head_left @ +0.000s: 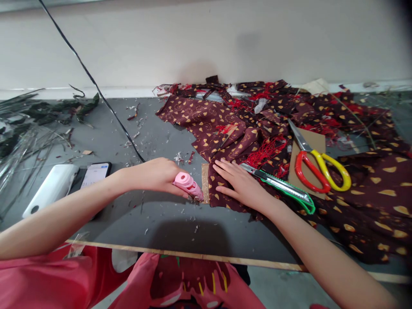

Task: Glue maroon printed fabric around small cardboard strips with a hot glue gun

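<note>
My left hand (152,175) is closed around a pink plastic tool (188,185) with a round hole in its end; I cannot make out its exact kind. The tool's lower tip meets the left edge of a brown, speckled strip (205,182). Maroon fabric with yellow teardrop prints (216,189) covers the right side of that strip. My right hand (240,183) lies flat on the fabric with its fingers spread. Beside it rests a green box cutter (286,191). Red-and-yellow-handled scissors (318,165) lie farther right on a piece of cardboard (305,148).
Fabric scraps and red threads (268,150) are heaped toward the wall. A black cable (86,75) runs down to the grey table (135,227). A phone (96,174) and a white device (51,189) lie at left, near dried plant scraps (35,116). A wooden edge (180,254) borders the front.
</note>
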`<state>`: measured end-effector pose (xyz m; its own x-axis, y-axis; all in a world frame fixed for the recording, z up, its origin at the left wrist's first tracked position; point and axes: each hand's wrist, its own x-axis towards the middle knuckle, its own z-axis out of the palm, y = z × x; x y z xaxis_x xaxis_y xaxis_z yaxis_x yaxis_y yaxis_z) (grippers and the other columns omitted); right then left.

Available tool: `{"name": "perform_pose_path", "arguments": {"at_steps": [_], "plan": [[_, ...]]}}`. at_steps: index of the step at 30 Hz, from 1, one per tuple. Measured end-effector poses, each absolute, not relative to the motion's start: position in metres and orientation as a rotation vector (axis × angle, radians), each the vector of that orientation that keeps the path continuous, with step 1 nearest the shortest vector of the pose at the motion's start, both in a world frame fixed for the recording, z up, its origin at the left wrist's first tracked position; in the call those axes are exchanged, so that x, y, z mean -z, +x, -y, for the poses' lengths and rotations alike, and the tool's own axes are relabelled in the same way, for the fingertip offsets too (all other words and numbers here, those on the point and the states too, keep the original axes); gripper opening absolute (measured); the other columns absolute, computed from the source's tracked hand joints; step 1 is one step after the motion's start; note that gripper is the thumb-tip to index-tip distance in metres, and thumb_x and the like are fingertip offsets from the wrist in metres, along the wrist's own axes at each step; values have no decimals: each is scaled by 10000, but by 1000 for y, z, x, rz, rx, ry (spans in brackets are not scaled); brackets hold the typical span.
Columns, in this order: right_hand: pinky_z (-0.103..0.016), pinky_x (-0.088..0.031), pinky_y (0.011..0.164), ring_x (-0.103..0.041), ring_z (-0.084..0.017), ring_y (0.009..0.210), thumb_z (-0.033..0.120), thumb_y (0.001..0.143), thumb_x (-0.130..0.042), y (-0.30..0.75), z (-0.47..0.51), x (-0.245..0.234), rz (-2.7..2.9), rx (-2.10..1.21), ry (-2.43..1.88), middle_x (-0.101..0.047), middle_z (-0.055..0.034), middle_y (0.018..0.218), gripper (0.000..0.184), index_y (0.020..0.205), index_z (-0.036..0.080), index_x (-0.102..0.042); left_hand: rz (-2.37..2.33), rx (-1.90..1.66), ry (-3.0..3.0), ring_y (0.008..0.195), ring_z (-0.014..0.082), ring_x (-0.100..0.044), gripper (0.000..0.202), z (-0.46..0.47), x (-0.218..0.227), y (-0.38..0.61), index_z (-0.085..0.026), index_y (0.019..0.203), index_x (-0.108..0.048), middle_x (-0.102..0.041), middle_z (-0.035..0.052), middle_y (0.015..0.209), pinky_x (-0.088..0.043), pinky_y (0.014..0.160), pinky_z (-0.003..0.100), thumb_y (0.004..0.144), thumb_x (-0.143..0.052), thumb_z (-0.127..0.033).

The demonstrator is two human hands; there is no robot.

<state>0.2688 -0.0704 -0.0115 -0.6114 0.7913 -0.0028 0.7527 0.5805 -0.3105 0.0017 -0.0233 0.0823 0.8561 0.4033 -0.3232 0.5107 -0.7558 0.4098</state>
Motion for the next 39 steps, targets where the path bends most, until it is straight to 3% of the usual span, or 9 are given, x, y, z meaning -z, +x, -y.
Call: {"name": "perform_pose_path", "arguments": {"at_steps": [20,24,39], "plan": [[-510,-257,1147,-264,-252,1417,440,936,-454,270,73,9,2646,-455,-1308,-336,-105,1520,591,1453,173,-350,-835,369,2558,559,106,-521,361,14,-84,2,-171,781,-648,-654,8,666,-246,525,240,865,-544,-506],[-507,-255,1148,-265,-256,1417,436,935,-457,270,72,10,2655,-449,-1309,-339,-119,1517,597,1444,139,-361,-793,340,2542,564,107,-525,346,16,-84,2,-174,777,-640,-651,5,668,-250,530,235,859,-557,-500],[-520,-264,1141,-262,-259,1417,401,926,-481,269,71,10,2629,-476,-1304,-337,-101,1523,607,1477,215,-306,-653,266,2546,521,105,-503,312,24,-80,0,-216,810,-654,-618,-16,615,-263,508,233,862,-553,-507]]}}
